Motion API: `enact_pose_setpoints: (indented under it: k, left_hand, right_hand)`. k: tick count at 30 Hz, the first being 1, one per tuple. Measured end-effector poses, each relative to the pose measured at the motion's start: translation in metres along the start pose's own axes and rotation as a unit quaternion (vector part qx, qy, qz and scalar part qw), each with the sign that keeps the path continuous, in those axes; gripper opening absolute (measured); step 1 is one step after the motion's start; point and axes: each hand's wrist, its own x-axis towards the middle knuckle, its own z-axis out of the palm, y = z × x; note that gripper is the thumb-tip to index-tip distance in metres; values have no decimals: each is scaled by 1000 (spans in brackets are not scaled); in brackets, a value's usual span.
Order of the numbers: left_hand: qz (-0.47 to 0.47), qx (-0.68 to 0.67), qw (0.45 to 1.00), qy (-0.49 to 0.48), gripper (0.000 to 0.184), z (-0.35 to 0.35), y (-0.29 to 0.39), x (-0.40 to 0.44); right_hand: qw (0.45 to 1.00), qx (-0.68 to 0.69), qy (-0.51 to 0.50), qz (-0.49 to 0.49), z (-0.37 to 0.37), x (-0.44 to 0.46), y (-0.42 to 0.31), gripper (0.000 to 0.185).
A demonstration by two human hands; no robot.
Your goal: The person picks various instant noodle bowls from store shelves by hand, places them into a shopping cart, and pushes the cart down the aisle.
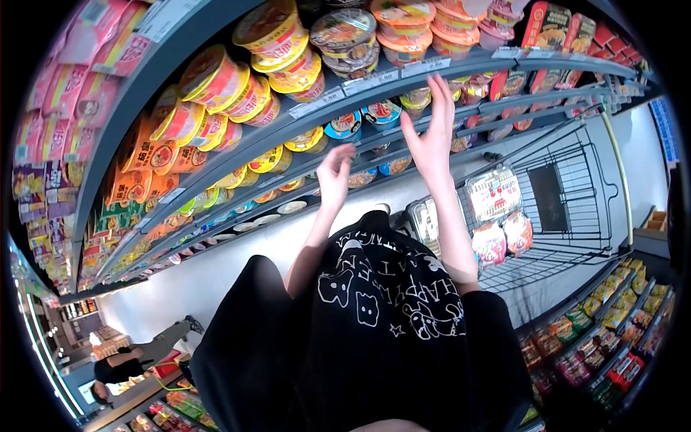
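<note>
My right hand (432, 133) is raised in front of the shelf's price-label edge (389, 78), fingers stretched upward and thumb apart, holding nothing. Lower and to the left, my left hand (335, 175) hovers before the shelves with loosely curled fingers, a gap between them and the thumb, and nothing in it. Above the label edge stand stacked instant noodle bowls: orange ones (403, 32), dark ones (344, 43) and yellow ones (277, 47). Blue noodle bowls (344, 124) sit on the shelf below, between and behind my hands.
A wire shopping cart (608, 191) stands to my right, with a clear-wrapped package (495, 194) and round noodle packs (491, 243) inside. Pink packets (79, 93) fill the shelf at far left. Snack racks (590, 345) line the lower right. Another person (122, 367) is at lower left.
</note>
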Motion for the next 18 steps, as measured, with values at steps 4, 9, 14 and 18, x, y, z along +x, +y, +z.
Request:
enact_pose_setpoints:
  k: [4, 9, 14, 18]
  left_hand:
    - [-35, -48, 996, -72, 25, 12, 14, -9]
    - [-41, -48, 984, -168, 25, 11, 14, -20]
    - [-46, -63, 986, -145, 25, 3, -1, -22]
    - [-52, -69, 990, -116, 25, -2, -13, -19]
  right_hand:
    - [982, -83, -8, -168, 25, 76, -23, 65]
    - [891, -291, -326, -121, 38, 151, -60, 74]
    - [815, -331, -472, -64, 52, 182, -73, 76]
    - [815, -310, -487, -48, 69, 184, -78, 72]
